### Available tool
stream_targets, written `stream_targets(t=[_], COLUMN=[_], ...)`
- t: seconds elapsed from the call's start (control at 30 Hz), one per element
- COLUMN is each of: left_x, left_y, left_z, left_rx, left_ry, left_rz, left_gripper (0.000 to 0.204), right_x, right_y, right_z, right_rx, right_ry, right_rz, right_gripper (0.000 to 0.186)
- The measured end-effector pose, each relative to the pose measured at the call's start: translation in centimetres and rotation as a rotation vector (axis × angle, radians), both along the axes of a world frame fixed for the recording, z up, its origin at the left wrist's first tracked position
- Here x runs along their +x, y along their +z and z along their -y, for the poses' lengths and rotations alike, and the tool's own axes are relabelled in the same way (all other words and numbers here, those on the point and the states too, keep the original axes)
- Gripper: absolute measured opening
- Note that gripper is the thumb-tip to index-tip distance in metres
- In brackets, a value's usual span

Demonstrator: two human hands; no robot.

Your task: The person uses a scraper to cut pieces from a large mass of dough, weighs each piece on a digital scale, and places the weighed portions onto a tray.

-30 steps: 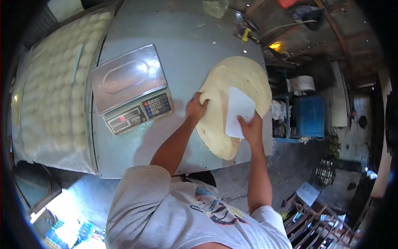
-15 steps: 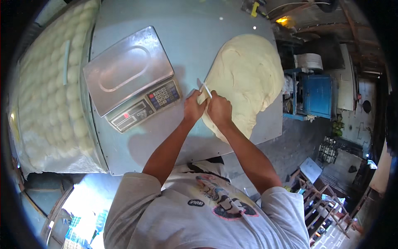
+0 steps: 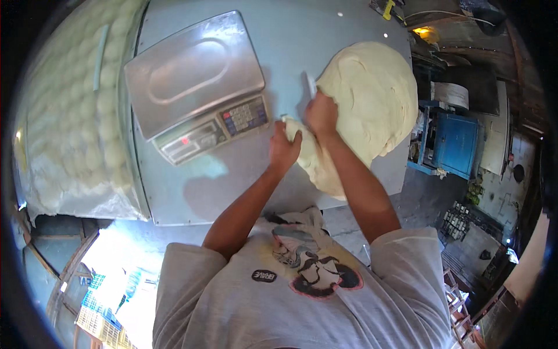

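Pinching dough (image 3: pixel 372 99) in the left grip (image 3: pixel 285 150), clenching a scraper (image 3: pixel 312 86) in the right grip (image 3: pixel 322 116), with balls (image 3: pixel 72 104) already formed (under plastic (image 3: pixel 81 200), far left) and plenty of dough left undivided on the counter (image 3: pixel 296 41), beside the scale (image 3: pixel 195 72).

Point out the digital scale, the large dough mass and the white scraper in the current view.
Digital scale (image 3: pixel 197 84): head view, on its metal weighing plate.
Large dough mass (image 3: pixel 372 102): head view, on its upper surface.
White scraper (image 3: pixel 312 88): head view, on the part showing beyond the right hand (image 3: pixel 322 113).
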State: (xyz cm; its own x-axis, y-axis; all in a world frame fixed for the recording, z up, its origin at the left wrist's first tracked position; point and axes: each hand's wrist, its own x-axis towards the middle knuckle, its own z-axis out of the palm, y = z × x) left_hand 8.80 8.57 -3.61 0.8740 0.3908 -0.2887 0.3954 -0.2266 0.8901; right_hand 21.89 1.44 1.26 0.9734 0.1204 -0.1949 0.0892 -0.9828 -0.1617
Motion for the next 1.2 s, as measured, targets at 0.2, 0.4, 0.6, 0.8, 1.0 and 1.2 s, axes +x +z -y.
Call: stream_targets(t=[0.2, 0.4, 0.6, 0.8, 1.0, 1.2], left_x=[-9.9, -4.3, -3.4, -10.8, -17.2, -19.3], left_y=[4.3, 5.2, 0.9, 4.8, 5.4, 3.1], left_z=[-3.6, -1.8, -0.8, -4.3, -4.2, -4.1], left_rx=[-0.097, 0.654, 0.392, 0.119, 0.621, 0.462], left_ry=[-0.173, -0.796, -0.585, -0.496, -0.389, -0.513], left_rz=[-0.213, -0.005, -0.068, -0.336, -0.041, -0.087], left_gripper=[0.074, 0.088, 0.071, 0.048, 0.068, 0.075], right_x=[-2.0, -14.3, -12.2, -9.4, -12.2, -26.9], right_y=[11.4, 4.7, 0.8, -0.7, 7.6, 3.0], right_z=[3.4, 8.4, 6.7, 6.6, 4.1, 2.3], right_rx=[0.378, 0.081, 0.111, 0.108, 0.491, 0.295], right_ry=[0.064, 0.141, 0.202, 0.201, 0.096, 0.233], right_rz=[0.073, -0.022, -0.063, 0.008, -0.023, -0.167], right_gripper=[0.027, 0.014, 0.018, 0.023, 0.022, 0.023])
